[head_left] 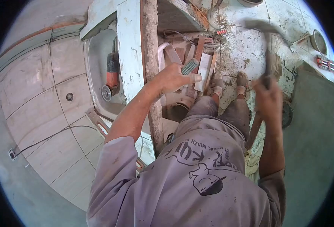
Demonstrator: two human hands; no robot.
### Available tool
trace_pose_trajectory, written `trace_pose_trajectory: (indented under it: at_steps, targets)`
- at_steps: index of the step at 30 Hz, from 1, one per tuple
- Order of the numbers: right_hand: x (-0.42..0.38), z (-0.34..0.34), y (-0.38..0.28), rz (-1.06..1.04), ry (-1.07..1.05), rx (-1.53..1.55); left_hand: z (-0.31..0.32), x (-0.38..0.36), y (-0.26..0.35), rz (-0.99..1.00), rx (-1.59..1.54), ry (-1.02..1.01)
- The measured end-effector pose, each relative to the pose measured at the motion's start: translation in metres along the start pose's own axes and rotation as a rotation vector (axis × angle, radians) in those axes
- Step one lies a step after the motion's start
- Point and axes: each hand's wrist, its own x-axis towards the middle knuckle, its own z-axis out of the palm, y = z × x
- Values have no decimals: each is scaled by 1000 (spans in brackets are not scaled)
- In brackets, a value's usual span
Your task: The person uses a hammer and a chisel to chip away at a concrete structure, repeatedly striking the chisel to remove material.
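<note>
My left hand is closed around a chisel with a greenish ribbed handle; its blade is hidden by the hand. That hand is beside the rough broken edge of the tiled counter. My right hand, smeared by motion, grips a hammer by its handle. The blurred hammer head is up and forward of the fist, apart from the chisel.
An angle grinder lies in the sink basin at left. Wood and tile scraps lie near my feet. The tiled floor is dirty. A bucket and a grey slab are at right.
</note>
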Motion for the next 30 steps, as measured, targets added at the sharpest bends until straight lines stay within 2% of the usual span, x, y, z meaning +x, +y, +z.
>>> trace_pose_trajectory:
  at_steps: [1,2,3,5,6,7,9,10,11,13,14,16,17,19,21,23,24,25,27,28,30]
  targets:
    - [-4,12,0,-147,-57,-230,1,-2,1,-5,-7,-18]
    - [-18,16,-7,-210,-211,-354,2,-3,2,-7,-13,-39]
    - [-18,9,-8,-209,-202,-351,2,-3,4,-1,-6,-42]
    - [-9,-5,-5,-138,-181,-161,2,-7,3,-38,-10,50]
    - [-1,-8,-3,-66,-32,-143,1,-8,4,-47,-13,50]
    - [5,-8,-7,-62,-43,-145,-1,-9,7,-50,-1,35]
    - [16,-12,-15,39,123,291,-1,-8,9,-41,10,24]
    - [13,-1,-15,-89,128,89,1,-8,9,-40,2,24]
    - [12,14,10,-369,76,-226,2,-6,9,-41,-5,22]
    - [-5,17,-4,-246,-252,-271,7,-5,-1,-35,-14,23]
    - [-1,10,-7,-256,-252,-272,4,-3,-3,-18,-24,48]
    - [5,-3,-6,-53,-179,-113,0,-4,0,-45,-29,37]
    - [8,-5,-9,-48,-182,-112,-1,-4,2,-62,-32,9]
    - [20,-12,-16,83,-37,208,-1,-3,5,-62,2,-1]
    - [15,9,-16,62,29,145,-1,-3,3,-71,37,-4]
    - [-1,23,-3,-320,-249,-284,2,-2,-1,-42,-31,24]
    - [0,17,2,-222,-278,-122,1,-1,-2,-38,-26,24]
    - [3,9,-4,-224,-276,-123,2,-2,-4,-32,-16,37]
    - [14,-9,-23,20,-88,-114,2,-4,-5,-37,-12,47]
    - [26,-13,-19,21,-17,68,0,-5,-1,-84,-15,1]
    - [34,-2,-15,-52,12,-26,-2,0,-5,-122,-16,-39]
